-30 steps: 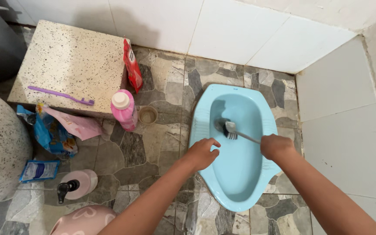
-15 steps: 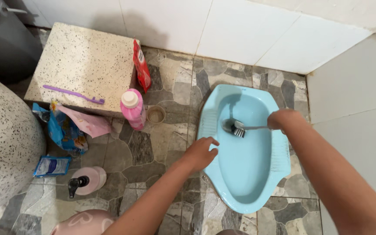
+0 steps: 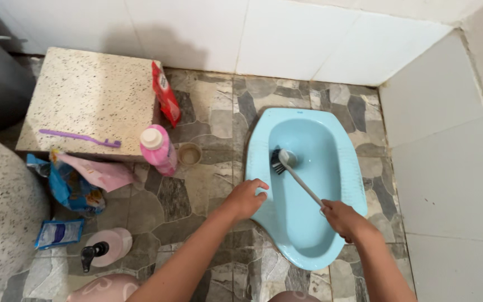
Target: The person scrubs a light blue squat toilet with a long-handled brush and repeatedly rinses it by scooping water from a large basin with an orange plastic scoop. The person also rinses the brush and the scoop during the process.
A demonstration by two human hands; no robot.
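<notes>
A light blue squat toilet (image 3: pixel 349 168) is set into the stone-patterned floor. My right hand (image 3: pixel 339 218) grips the white handle of a toilet brush (image 3: pixel 297 176) over the pan's near right side. The brush's dark bristle head (image 3: pixel 278 160) presses against the inner left wall of the bowl, beside the drain hole. My left hand (image 3: pixel 247 197) rests on the toilet's left rim with fingers spread, holding nothing.
A speckled stone block (image 3: pixel 88 98) with a purple toothbrush (image 3: pixel 79 137) stands at left. Near it are a pink bottle (image 3: pixel 157 149), a red pouch (image 3: pixel 166 92), a small cup (image 3: pixel 189 155), blue and pink sachets (image 3: pixel 76 176) and a pump bottle (image 3: pixel 104 249). White tiled walls close the back and right.
My right hand has drawn back toward me from the toilet's right side. The brush head swung to the left wall of the bowl. My left hand stayed on the rim.
</notes>
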